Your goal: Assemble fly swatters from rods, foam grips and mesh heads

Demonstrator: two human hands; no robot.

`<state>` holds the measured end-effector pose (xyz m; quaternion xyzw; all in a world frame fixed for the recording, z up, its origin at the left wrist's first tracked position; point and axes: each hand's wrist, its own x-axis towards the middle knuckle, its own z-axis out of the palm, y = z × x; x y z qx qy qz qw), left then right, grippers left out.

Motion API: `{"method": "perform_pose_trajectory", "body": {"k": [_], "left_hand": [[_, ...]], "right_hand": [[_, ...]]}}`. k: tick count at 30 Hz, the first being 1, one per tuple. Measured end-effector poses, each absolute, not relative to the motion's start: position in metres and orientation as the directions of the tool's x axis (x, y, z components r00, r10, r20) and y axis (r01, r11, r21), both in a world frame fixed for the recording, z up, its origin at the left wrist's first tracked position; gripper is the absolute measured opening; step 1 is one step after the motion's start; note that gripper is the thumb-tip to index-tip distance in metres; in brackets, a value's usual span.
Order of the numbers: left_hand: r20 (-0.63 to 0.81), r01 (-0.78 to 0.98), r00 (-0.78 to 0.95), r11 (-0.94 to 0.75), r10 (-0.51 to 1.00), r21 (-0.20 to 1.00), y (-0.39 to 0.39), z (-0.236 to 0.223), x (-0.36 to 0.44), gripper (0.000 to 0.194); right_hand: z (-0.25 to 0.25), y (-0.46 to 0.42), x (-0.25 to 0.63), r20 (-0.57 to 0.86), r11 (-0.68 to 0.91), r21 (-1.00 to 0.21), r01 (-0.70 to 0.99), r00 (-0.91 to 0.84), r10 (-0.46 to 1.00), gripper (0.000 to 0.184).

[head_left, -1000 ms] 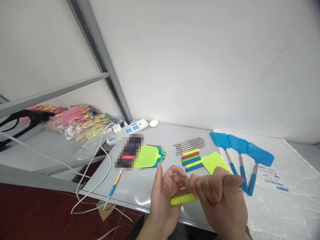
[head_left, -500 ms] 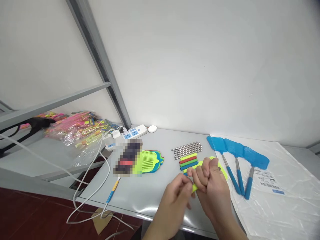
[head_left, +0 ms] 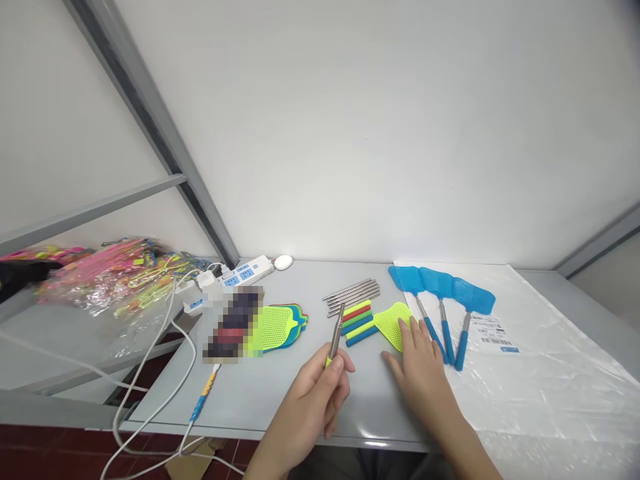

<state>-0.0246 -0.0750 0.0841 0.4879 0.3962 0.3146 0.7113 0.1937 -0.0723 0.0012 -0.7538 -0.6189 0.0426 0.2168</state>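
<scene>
My left hand (head_left: 320, 393) is closed round the yellow-green end of a silver telescopic rod (head_left: 337, 333), which points up and away. The rod carries no swatter head. With fingers spread, my right hand (head_left: 420, 363) lies over the edge of a loose yellow-green fly swatter head (head_left: 393, 321); whether it grips the edge cannot be told. Left of that head lie several coloured handle sleeves (head_left: 359, 322) in yellow, red, green and blue. Behind them is a row of bare metal rods (head_left: 353, 293).
Blue fly swatters (head_left: 440, 287) lie on white plastic wrapping (head_left: 550, 373) at right. More perforated heads (head_left: 275, 327) are stacked at left beside a pixelated object (head_left: 233, 327). A power strip (head_left: 247, 272), white cables (head_left: 193, 353) and bagged colourful items (head_left: 115, 273) are farther left.
My hands have come apart. The metal rod now stands out of my left hand, while my right hand has let go of the yellow-green handle and moved onto the swatter head. The view has shifted.
</scene>
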Motion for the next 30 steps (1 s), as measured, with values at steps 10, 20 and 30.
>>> {"method": "perform_pose_trajectory", "body": {"k": [10,20,30], "left_hand": [[-0.228,-0.085,0.649,0.367,0.726,0.926,-0.086,0.079,0.008,0.034],[-0.137,-0.166,0.698,0.345,0.703,0.924,-0.107,0.086,0.019,0.036],[-0.106,-0.074,0.762,0.249,0.639,0.966,-0.114,0.090,0.024,0.043]], "right_hand": [[0.011,-0.063,0.206,0.192,-0.143,-0.331,0.933,0.215,0.957,0.041],[0.041,-0.096,0.209,0.532,0.092,-0.646,0.758,0.360,0.766,0.038],[0.047,-0.173,0.219,-0.060,0.284,-0.881,-0.378,0.685,0.726,0.032]]}}
